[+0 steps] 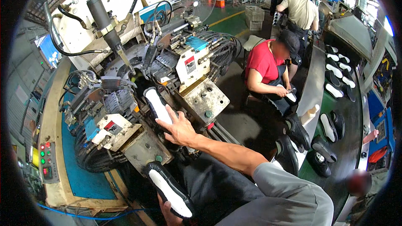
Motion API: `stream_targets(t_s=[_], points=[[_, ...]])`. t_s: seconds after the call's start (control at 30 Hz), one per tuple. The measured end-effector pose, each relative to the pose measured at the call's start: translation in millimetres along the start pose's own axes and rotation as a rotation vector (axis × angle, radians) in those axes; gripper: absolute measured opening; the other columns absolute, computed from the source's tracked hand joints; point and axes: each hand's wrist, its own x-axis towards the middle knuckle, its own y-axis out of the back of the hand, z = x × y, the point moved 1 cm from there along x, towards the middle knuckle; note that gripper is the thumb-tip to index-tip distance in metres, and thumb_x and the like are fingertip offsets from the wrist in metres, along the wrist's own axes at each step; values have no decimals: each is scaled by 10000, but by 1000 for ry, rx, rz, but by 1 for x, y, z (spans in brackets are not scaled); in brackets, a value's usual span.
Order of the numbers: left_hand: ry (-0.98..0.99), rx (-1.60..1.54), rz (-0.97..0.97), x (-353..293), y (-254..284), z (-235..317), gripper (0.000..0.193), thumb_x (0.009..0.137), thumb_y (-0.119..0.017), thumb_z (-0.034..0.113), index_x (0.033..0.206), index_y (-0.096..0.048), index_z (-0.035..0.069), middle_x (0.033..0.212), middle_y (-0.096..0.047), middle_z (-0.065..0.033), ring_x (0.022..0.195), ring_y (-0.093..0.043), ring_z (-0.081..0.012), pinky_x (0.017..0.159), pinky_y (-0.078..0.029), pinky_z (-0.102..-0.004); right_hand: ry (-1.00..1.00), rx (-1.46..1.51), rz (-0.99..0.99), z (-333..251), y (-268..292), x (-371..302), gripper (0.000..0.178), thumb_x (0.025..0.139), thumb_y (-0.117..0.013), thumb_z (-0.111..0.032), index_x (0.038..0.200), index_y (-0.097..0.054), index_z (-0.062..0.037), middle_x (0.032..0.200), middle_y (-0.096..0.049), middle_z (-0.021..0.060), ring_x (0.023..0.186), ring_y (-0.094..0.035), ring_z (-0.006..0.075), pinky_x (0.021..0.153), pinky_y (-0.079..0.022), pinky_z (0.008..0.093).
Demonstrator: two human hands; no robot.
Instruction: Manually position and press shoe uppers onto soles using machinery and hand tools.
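Observation:
My right hand (181, 130) reaches over from the right with its fingers spread. Its fingertips rest on the white underside of a black shoe upper (155, 102), which lies bottom up between the two halves of a shoe machine (190, 65). Low in the view, my left hand (168, 214) grips a second black shoe upper (169, 190) from below, its white underside also facing up. The shoe upper hides most of the left fingers. A hydraulic cylinder (102, 21) points down toward the machine's middle.
On the right, a conveyor (354, 142) carries several black shoes and white-bottomed uppers. Black shoes (287, 155) stand by its near edge, close to my right elbow. A seated co-worker in red (266, 65) handles a shoe; another person (301, 12) stands beyond. A button panel (48, 163) is at left.

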Motion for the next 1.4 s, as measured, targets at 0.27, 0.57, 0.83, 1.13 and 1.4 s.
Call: stream_targets(t_s=[0.27, 0.57, 0.83, 1.13, 1.4], points=[[64, -47, 26, -12, -14, -18, 954, 925, -626, 563, 1681, -344, 53, 1480, -574, -164, 1274, -608, -331, 1080, -497, -487, 265, -28, 198, 8, 1, -4, 675, 886, -753, -256, 1510, -581, -64, 1624, -435, 317, 1533, -399, 484, 1307, -287, 571], [157, -67, 78, -25, -13, -43, 901, 922, -592, 459, 1693, -334, 69, 1466, -588, -169, 1272, -619, -324, 1091, -511, -473, 280, -92, 185, 11, -10, -1, 746, 842, -789, -232, 1527, -547, -63, 1584, -476, 295, 1503, -427, 484, 1287, -320, 586], [280, 28, 17, 17, -29, -29, 1090, 792, -647, 421, 1718, -247, 7, 1622, -458, -229, 1449, -489, -373, 1233, -354, -464, 252, -175, 177, 16, -33, 71, 771, 821, -830, -252, 1527, -573, -76, 1589, -474, 282, 1526, -392, 469, 1295, -309, 558], [370, 68, -51, 61, -19, -58, 1055, 814, -673, 349, 1721, -260, 5, 1688, -412, -185, 1533, -424, -326, 1285, -280, -430, 275, -237, 177, 29, -53, 163, 706, 875, -812, -322, 1496, -609, -56, 1480, -552, 287, 1478, -453, 446, 1282, -310, 549], [356, -2, -127, 88, -23, -76, 1072, 848, -717, 401, 1716, -244, -15, 1684, -404, -190, 1537, -404, -325, 1281, -288, -444, 269, -191, 218, 18, -40, 171, 474, 1010, -557, -221, 1433, -675, -44, 1515, -558, 334, 1478, -472, 480, 1292, -284, 570]])
